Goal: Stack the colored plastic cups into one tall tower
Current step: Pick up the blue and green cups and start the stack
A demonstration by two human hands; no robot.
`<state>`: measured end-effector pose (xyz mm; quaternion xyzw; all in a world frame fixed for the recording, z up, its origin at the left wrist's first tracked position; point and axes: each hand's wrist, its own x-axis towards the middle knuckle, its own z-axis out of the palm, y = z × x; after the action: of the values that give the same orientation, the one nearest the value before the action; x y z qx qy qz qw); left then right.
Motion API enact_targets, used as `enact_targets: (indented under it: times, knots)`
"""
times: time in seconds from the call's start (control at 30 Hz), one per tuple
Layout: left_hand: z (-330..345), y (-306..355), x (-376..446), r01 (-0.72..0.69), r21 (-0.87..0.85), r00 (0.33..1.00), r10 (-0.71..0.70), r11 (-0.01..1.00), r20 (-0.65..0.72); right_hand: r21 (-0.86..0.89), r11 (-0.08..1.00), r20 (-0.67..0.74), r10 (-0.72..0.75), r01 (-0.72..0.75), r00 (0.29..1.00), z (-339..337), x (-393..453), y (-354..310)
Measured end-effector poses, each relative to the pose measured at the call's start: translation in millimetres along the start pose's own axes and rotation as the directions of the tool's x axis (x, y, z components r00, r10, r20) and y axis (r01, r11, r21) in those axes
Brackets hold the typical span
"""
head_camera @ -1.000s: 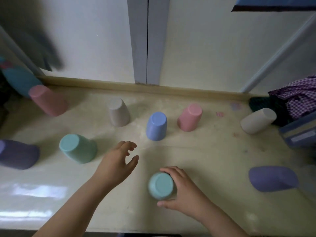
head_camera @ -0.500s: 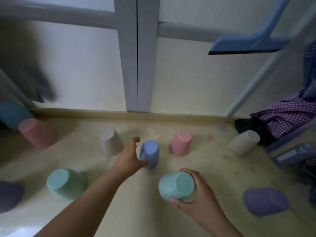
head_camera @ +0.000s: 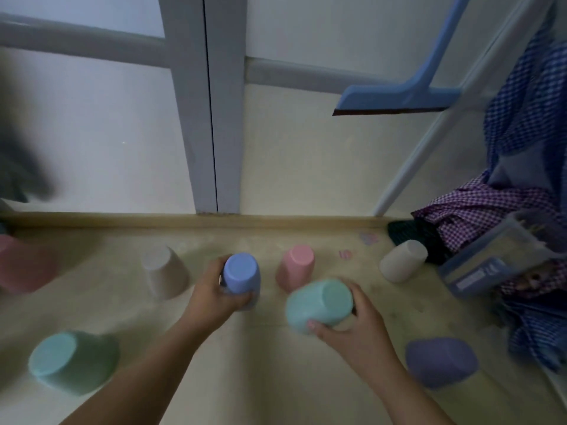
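Observation:
My left hand (head_camera: pixel 211 294) is wrapped around a blue cup (head_camera: pixel 241 279) standing upside down on the floor. My right hand (head_camera: pixel 356 329) grips a teal cup (head_camera: pixel 319 305), lifted and tilted, its base facing up toward me, just right of the blue cup. Behind them a pink cup (head_camera: pixel 296 266) and a beige cup (head_camera: pixel 165 276) stand upside down. A second teal cup (head_camera: pixel 70 360) sits at the near left, a purple cup (head_camera: pixel 440 365) at the near right, a white cup (head_camera: pixel 402 265) lies at the far right, and another pink cup (head_camera: pixel 23 265) lies at the far left.
The cream floor (head_camera: pixel 260 363) ends at a baseboard (head_camera: pixel 184 220) below a grey door frame (head_camera: pixel 204 118). A blue squeegee (head_camera: pixel 395 98) hangs on the right. Checked cloth (head_camera: pixel 491 210) and a plastic box (head_camera: pixel 491 262) crowd the right side.
My left hand reached forward and closed around the blue cup. My right hand lifted the teal cup off the floor and carried it forward and right, tilting it. The camera tilted upward.

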<state>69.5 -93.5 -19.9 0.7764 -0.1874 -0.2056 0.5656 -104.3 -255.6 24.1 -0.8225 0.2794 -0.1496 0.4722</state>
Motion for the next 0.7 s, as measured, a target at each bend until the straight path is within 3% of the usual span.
enact_targets:
  times: [0.13,0.3,0.4,0.57,0.7]
  knots:
    - [-15,37,11,-0.042,-0.059,0.998,0.039,0.997,-0.044,0.023,0.998,-0.021,-0.053,0.054,0.998,-10,59,-32]
    - [-27,55,17,-0.035,-0.074,0.998,0.031,0.997,-0.046,-0.038,0.999,0.018,-0.016,0.016,1.0,10,107,-20]
    - [-27,53,19,-0.053,-0.03,0.998,0.051,0.998,-0.04,-0.086,0.995,0.076,0.053,-0.046,0.996,26,114,3]
    - [-23,60,29,-0.019,-0.049,0.999,0.017,0.999,-0.028,-0.051,0.995,0.1,0.09,-0.085,0.991,34,118,19]
    - [-10,90,51,-0.078,-0.075,0.995,0.082,0.994,0.05,0.013,0.994,0.141,0.104,-0.106,0.985,33,115,22]
